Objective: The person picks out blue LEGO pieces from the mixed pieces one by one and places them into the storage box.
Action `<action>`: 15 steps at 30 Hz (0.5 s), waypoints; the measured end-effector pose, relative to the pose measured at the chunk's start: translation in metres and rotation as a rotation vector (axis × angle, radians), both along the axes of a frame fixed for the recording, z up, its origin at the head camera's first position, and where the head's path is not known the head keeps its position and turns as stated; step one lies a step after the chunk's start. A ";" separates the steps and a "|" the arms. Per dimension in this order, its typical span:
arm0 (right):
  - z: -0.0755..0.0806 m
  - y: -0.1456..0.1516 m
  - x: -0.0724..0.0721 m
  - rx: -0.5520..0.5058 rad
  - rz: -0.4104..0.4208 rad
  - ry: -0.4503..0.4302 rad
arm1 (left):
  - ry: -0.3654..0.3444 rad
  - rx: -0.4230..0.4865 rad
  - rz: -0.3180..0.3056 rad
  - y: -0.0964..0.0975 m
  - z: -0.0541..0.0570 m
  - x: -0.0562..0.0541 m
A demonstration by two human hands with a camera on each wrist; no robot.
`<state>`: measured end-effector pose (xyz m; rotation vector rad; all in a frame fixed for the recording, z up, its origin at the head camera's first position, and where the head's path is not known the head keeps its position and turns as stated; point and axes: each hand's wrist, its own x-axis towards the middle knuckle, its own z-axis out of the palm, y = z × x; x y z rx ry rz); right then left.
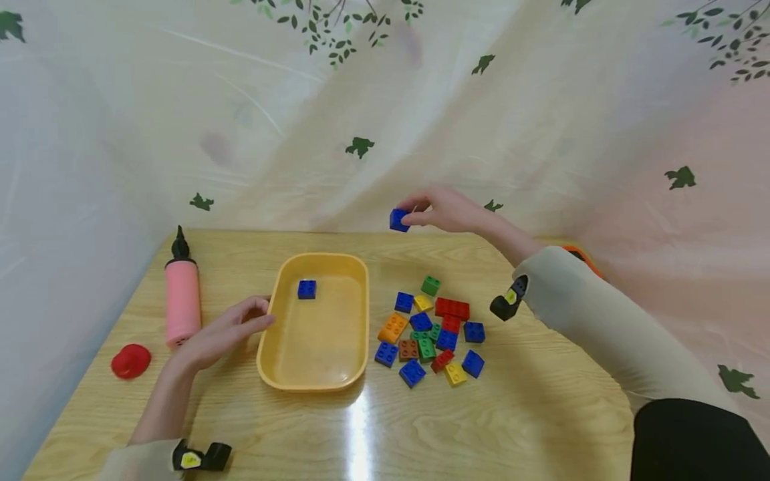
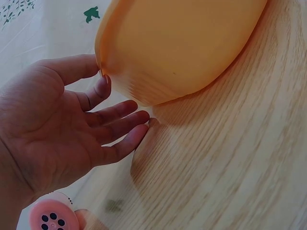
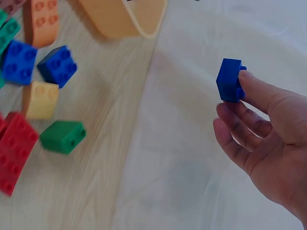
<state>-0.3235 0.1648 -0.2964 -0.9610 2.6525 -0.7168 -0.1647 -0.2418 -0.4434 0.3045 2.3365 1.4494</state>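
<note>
My right hand (image 1: 448,210) is raised above the table's far edge, pinching a blue building block (image 1: 399,220) between thumb and fingers. The right wrist view shows the studs of this blue block (image 3: 230,80) facing the thumb. My left hand (image 1: 231,329) is at the left side of a yellow plastic tray (image 1: 263,364), with thumb and a finger pinching its rim; the other fingers spread loosely below in the left wrist view. Inside the tray lies one blue block (image 1: 307,289), toward the back. Right of the tray, a loose group of blocks includes a red one (image 1: 452,308) and a green one (image 1: 430,285).
A pink hand pump (image 1: 182,300) with a black nozzle lies at the table's left, near a red round object (image 1: 130,361). Behind the right sleeve, an orange-edged item (image 1: 582,259) is partly hidden. A leaf-patterned curtain (image 1: 289,133) hangs behind the wooden table (image 1: 481,427).
</note>
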 end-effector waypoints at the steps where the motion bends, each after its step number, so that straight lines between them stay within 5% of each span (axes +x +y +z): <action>1: 0.002 -0.006 -0.001 0.000 0.000 -0.008 | -0.001 0.004 -0.001 0.000 0.000 0.000; 8: 0.008 -0.047 -0.007 0.064 -0.003 -0.010 | 0.010 0.013 -0.004 0.000 -0.001 -0.001; 15: -0.004 -0.086 -0.007 0.099 0.106 -0.035 | 0.003 0.022 -0.008 0.000 0.000 0.000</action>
